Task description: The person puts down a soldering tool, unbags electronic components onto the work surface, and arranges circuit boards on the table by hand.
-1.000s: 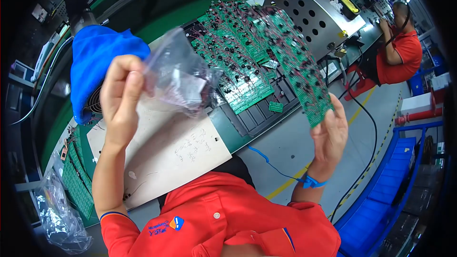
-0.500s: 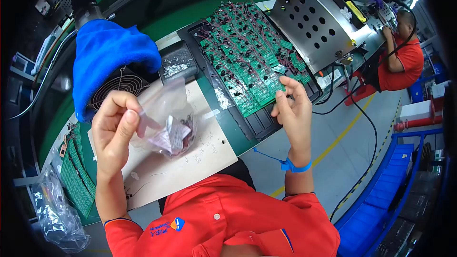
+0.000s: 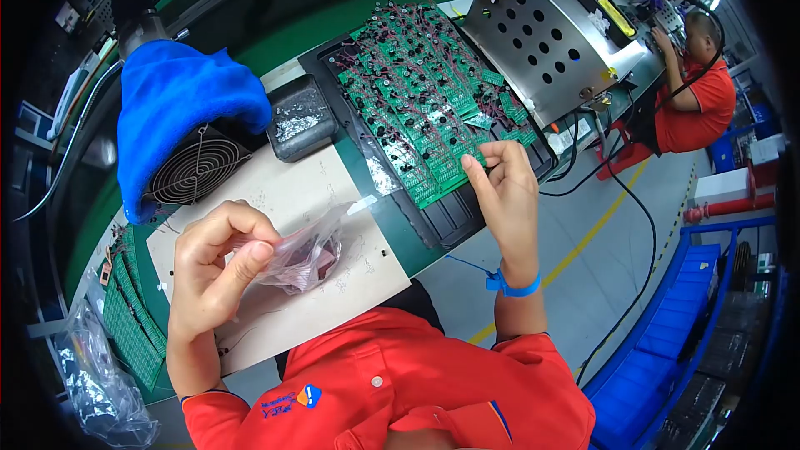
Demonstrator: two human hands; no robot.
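My left hand (image 3: 221, 262) is closed, with thumb and fingers pinching the rim of a clear plastic bag (image 3: 312, 254). Small dark and reddish pieces show through the bag, which hangs low over a pale board (image 3: 367, 271) with handwriting on it. My right hand (image 3: 508, 187) is at the near edge of several green circuit boards (image 3: 425, 108) fitted with black parts and reddish wires. Its thumb and index finger are drawn close together over that edge; anything between them is too small to make out. The boards lie in a black tray (image 3: 454, 221).
A blue cloth (image 3: 187, 87) drapes over a fan (image 3: 200, 167) at left. Behind the bag stands a dark metal dish (image 3: 302, 121). A perforated steel housing (image 3: 533, 33) borders the boards. More circuit boards (image 3: 133, 317) lie far left. A co-worker (image 3: 696, 104) sits at right.
My left hand has moved slightly right and down, and the bag now hangs lower and more folded. My right hand has shifted a little left, its thumb and index finger closer together.
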